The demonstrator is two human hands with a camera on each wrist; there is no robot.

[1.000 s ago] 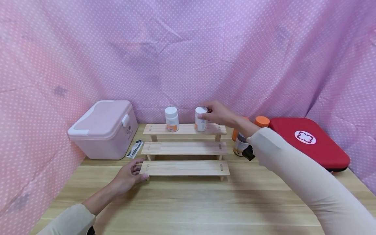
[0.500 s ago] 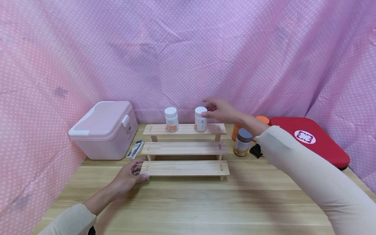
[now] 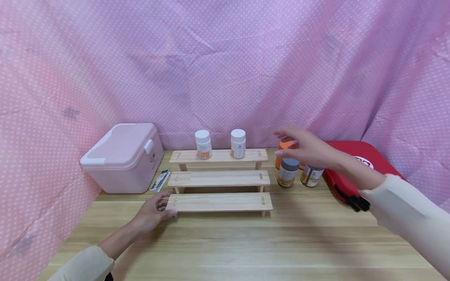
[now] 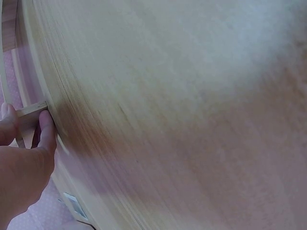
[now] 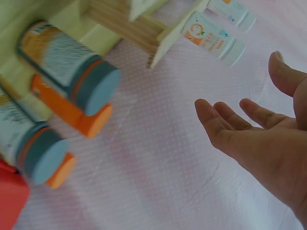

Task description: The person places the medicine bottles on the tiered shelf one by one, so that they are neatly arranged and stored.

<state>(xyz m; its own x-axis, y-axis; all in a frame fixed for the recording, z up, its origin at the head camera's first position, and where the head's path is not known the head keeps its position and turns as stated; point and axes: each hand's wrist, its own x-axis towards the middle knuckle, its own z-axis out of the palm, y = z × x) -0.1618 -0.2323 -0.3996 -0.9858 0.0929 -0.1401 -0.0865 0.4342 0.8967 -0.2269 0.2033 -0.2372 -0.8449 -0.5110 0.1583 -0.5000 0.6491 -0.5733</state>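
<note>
Two white bottles, a left one (image 3: 203, 144) and a right one (image 3: 238, 144), stand upright and apart on the top board (image 3: 220, 155) of a three-step wooden rack. My left hand (image 3: 152, 212) grips the left end of the lowest board (image 3: 219, 202); in the left wrist view the hand (image 4: 29, 153) pinches a wooden part of it. My right hand (image 3: 311, 148) is in the air over the bottles right of the rack, holding nothing, fingers loosely bent. Below it stand a grey-capped bottle (image 3: 287, 173) and a second one (image 3: 311, 176), with orange bottles (image 3: 284, 150) partly hidden behind.
A pink lidded box (image 3: 123, 158) stands at the left, with a small flat packet (image 3: 160, 180) between it and the rack. At the right lies a red case (image 3: 346, 187), partly behind my right arm. A pink dotted cloth (image 3: 225, 70) hangs behind the table.
My right hand has let go of the right white bottle and moved right, over the grey-capped bottles. The left hand still holds the rack.
</note>
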